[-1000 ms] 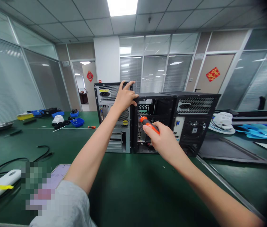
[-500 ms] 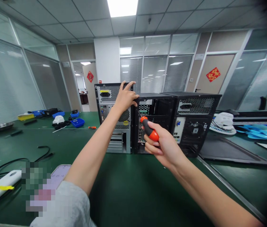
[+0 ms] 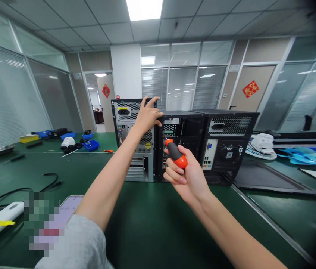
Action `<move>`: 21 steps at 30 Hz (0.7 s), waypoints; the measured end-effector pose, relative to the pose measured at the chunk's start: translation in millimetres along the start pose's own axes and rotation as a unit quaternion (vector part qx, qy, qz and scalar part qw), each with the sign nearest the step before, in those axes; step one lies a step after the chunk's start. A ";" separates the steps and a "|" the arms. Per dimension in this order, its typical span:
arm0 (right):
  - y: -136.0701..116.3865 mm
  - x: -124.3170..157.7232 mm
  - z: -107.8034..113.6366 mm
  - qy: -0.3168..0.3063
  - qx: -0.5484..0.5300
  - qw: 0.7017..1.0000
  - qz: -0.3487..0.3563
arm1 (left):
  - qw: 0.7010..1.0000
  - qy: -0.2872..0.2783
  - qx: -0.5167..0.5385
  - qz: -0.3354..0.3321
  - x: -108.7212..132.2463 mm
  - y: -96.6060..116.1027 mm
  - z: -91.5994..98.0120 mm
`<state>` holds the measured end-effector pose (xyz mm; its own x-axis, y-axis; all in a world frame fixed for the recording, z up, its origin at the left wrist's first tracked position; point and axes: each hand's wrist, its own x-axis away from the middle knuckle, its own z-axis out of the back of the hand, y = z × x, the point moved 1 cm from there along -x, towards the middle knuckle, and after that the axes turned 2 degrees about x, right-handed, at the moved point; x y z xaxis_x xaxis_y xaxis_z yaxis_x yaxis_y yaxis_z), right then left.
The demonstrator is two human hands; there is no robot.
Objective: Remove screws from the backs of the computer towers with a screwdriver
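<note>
My right hand [image 3: 187, 175] is wrapped round the red and black handle of a screwdriver [image 3: 177, 154]. The screwdriver's thin shaft points up and left, its tip at the left rear edge of the open black computer case [image 3: 191, 129] in the middle. Above it, my left hand [image 3: 148, 115] rests with spread fingers at the upper right corner of the taller grey computer case [image 3: 121, 130]. Its thumb side reaches the top left corner of the middle case. Whatever sits right under the screwdriver tip is too small to make out.
Another black computer case [image 3: 230, 145] adjoins on the right. A flat black panel [image 3: 272, 179] lies beyond it. Left on the green table [image 3: 143, 224] are a phone [image 3: 71, 203], a white power strip [image 3: 3, 220], cables, blue trays [image 3: 91, 145] and an orange-handled tool [image 3: 108, 151].
My right hand and the screwdriver handle have shifted slightly left and turned a little at the wrist. My left hand stays on the cases.
</note>
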<state>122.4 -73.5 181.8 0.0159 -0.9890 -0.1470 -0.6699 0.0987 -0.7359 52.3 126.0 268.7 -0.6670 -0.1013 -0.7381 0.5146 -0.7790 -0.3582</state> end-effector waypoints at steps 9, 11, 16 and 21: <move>8.8 2.1 -7.2 -0.009 -0.073 0.997 0.008 | 1.000 0.017 -0.012 -0.010 1.3 1.1 0.2; 10.2 1.9 -7.7 -0.010 -0.082 0.997 0.007 | 1.000 0.021 -0.015 -0.011 1.3 0.9 0.0; 9.3 2.2 -9.0 -0.017 -0.118 0.993 -0.001 | 1.000 0.020 -0.020 -0.012 0.9 1.0 0.8; 5.8 3.8 -10.9 -0.026 -0.167 0.986 -0.007 | 1.000 0.019 -0.015 -0.005 1.1 1.7 1.4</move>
<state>110.5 -78.0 184.2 0.0587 -0.9821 -0.1792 -0.8766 0.0352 -0.4800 51.7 123.7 268.1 -0.6522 -0.0697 -0.7549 0.5241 -0.7610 -0.3825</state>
